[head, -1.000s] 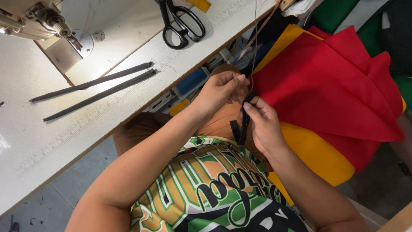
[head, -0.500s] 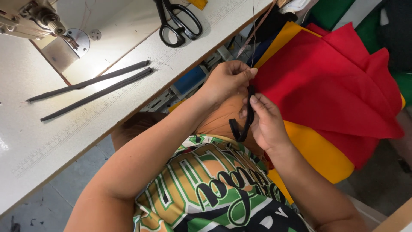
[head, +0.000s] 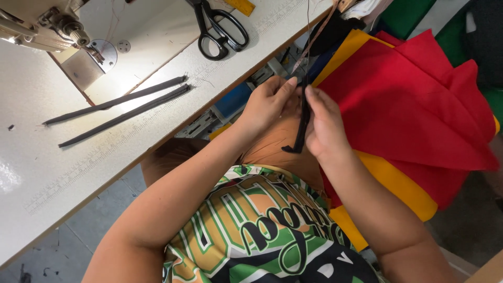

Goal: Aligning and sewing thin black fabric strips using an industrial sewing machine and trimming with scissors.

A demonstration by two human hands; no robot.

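- Hands were both pinched on the dark strip [head: 303, 118], left hand [head: 268, 105] and right hand [head: 325, 128] close together over the lap, off the worktop [head: 47, 178].
- Looked like mid-handling, probably straightening it; next move would call for a steady pinch.
- Two matching strips [head: 120, 107] lay at 10 o'clock.

A white desk [head: 63, 173] is stretching across the left side, its wooden edge running diagonally. A sewing machine [head: 47, 23] is sitting at its far corner, where bright light is pooling on the surface. Grey floor [head: 68, 246] is showing beneath the desk, with green fabric [head: 408, 15] lying at the upper right.
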